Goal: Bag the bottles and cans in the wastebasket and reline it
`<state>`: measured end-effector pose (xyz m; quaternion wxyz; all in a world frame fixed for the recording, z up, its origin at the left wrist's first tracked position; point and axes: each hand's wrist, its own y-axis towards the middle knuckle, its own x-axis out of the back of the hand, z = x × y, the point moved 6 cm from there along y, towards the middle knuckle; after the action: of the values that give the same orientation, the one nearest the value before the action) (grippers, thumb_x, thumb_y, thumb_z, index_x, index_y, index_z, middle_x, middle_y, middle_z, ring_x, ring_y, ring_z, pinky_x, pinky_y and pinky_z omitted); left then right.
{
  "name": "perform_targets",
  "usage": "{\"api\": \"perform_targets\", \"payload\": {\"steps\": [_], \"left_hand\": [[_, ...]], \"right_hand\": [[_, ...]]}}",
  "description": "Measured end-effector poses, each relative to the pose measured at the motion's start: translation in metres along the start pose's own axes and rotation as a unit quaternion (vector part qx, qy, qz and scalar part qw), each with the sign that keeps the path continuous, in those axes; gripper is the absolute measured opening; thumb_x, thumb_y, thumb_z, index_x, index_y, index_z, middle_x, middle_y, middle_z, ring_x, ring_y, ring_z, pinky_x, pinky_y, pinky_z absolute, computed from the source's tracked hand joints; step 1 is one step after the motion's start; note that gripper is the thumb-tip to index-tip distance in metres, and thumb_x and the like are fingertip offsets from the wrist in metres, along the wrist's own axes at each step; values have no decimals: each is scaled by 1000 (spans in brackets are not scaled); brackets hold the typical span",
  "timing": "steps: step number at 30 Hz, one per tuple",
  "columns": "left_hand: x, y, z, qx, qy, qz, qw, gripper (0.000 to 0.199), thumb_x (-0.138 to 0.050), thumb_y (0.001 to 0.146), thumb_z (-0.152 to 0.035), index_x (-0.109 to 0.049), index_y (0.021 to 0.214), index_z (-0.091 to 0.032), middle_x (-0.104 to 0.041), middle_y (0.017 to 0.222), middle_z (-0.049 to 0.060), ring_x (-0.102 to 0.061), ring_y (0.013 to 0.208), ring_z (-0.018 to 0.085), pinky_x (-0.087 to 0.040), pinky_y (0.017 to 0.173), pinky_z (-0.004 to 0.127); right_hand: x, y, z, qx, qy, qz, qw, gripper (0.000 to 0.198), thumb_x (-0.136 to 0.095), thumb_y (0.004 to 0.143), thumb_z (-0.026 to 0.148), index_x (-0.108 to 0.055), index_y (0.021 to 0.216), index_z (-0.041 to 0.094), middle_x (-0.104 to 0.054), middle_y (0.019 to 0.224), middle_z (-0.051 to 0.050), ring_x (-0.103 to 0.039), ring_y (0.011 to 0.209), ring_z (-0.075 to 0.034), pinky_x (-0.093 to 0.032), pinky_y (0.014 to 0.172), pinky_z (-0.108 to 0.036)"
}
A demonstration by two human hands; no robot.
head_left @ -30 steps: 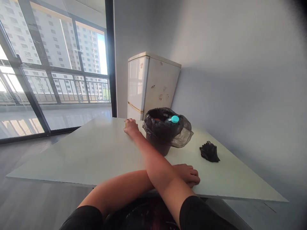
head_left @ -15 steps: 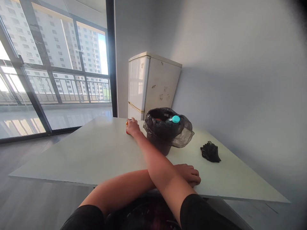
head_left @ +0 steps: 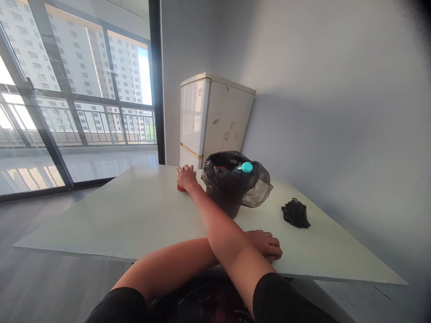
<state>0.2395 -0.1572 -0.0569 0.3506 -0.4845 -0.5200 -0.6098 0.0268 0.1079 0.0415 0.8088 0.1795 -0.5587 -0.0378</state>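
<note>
My right arm crosses over my left arm above the white table. At the far side, my right hand (head_left: pixel 186 176) is wrapped over the top of a small red can-like container (head_left: pixel 181 188), mostly hidden under the fingers. Just right of that hand stands a dark bin (head_left: pixel 232 208) lined with a black plastic bag (head_left: pixel 222 179). A clear bottle with a turquoise cap (head_left: pixel 247 167) sticks out of it, beside a reddish item only partly visible. Near the front edge, my left hand (head_left: pixel 267 246) rests on the tabletop, fingers curled; nothing shows in them.
A crumpled black plastic bag (head_left: pixel 296 213) lies on the right of the table (head_left: pixel 101 215). Behind the table stand a white refrigerator (head_left: pixel 222 121) and a grey wall. Glass sliding doors (head_left: pixel 84 107) are on the left.
My right hand has shifted and turned slightly on the red container, and the part showing beneath it looks different. My left hand, the bin and the bags stay where they were.
</note>
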Motion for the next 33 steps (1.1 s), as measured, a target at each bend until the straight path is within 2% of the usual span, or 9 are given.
{"api": "perform_targets", "payload": {"steps": [6,11,15,17,20,22,25,29,33], "left_hand": [[-7,1,2,-5,1,-3,1000,8,-58,102,-22,-65,102,-21,-70,119,8,-62,97,21,-50,79,36],[-6,0,3,7,-9,9,1000,4,-61,99,-21,-63,102,-22,-69,120,7,-60,98,21,-49,79,36],[-3,-1,3,4,-27,2,1000,7,-65,96,-17,-61,96,-22,-67,112,6,-59,98,21,-47,79,35],[-5,-1,5,5,-28,10,1000,11,-68,93,-15,-60,94,-22,-66,110,6,-59,98,21,-46,78,34],[-7,-1,5,2,-22,18,1000,13,-69,91,-14,-59,93,-22,-65,110,7,-58,96,21,-46,76,33],[-6,-2,5,-1,-18,10,1000,12,-68,91,-14,-60,93,-22,-65,111,8,-58,95,21,-46,76,33],[-6,-2,4,2,-15,9,1000,10,-67,92,-15,-60,92,-22,-64,111,8,-58,94,21,-47,76,33],[-7,-2,4,3,-8,16,1000,8,-64,94,-15,-61,94,-22,-65,111,8,-58,94,21,-47,78,34],[-5,-2,2,-5,3,4,1000,7,-61,96,-15,-61,95,-22,-65,110,8,-58,94,21,-47,77,35]], "right_hand": [[5,2,4,25,43,-9,999,44,-62,90,17,-70,134,19,-55,138,-20,-43,131,-38,-45,104,-51],[20,0,20,84,145,-55,984,37,-61,91,12,-73,125,20,-60,132,-14,-49,132,-28,-39,116,-46],[34,-1,28,83,270,-101,954,33,-57,98,22,-63,130,25,-59,137,-9,-61,118,-19,-53,102,-35],[43,-1,29,82,421,-118,896,34,-65,93,28,-61,127,26,-61,137,-6,-66,112,-18,-58,94,-32],[54,-3,28,81,666,-127,731,45,-81,78,34,-62,118,25,-65,134,-4,-68,111,-20,-61,95,-35],[60,-4,29,80,751,-133,642,55,-87,71,35,-61,119,25,-64,135,-5,-70,112,-20,-62,99,-38],[68,-8,28,77,822,-147,545,64,-89,69,32,-57,124,26,-65,131,-4,-72,112,-20,-61,107,-46],[77,-14,29,94,858,-154,482,58,-86,74,28,-56,124,25,-70,122,-4,-71,117,-22,-58,113,-54],[86,-19,25,98,847,-190,486,46,-79,80,29,-60,122,26,-66,139,-5,-61,135,-22,-56,116,-54]]}}
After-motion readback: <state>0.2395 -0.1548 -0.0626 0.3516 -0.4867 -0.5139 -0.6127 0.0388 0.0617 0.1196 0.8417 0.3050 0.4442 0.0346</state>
